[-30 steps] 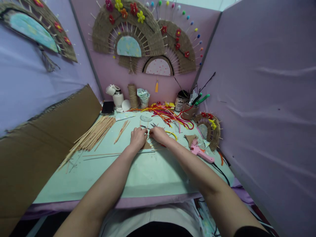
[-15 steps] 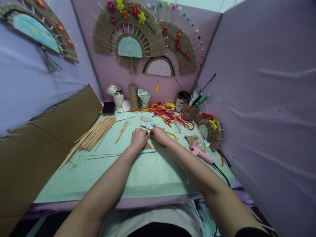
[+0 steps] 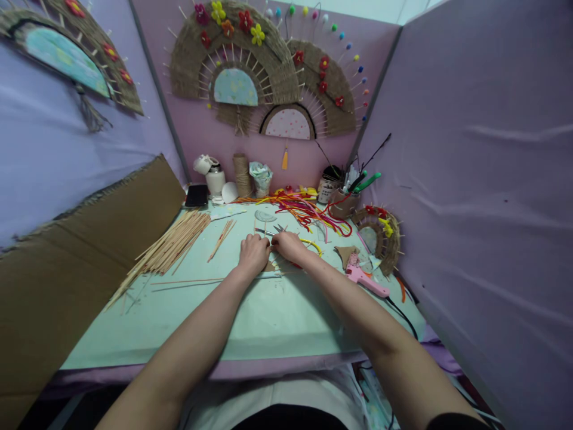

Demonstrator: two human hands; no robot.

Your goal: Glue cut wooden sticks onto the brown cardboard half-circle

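My left hand (image 3: 253, 252) and my right hand (image 3: 289, 245) rest close together at the middle of the pale green table (image 3: 250, 316). Both are curled, fingertips meeting over a small brown cardboard piece (image 3: 268, 266) that lies under them. What the fingers pinch is too small to make out. Thin skewers (image 3: 215, 279) lie flat just below the left hand. Small scissors (image 3: 273, 229) lie right behind the hands.
A bundle of wooden sticks (image 3: 172, 245) lies at the left, beside a big cardboard sheet (image 3: 76, 257). Coloured pipe cleaners (image 3: 308, 212), a pink glue gun (image 3: 364, 278), a half-made woven fan (image 3: 380, 236), pen cups (image 3: 342, 200) and a twine spool (image 3: 242, 173) crowd the back and right.
The hands have barely moved; the left hand has shifted very slightly towards the right hand.
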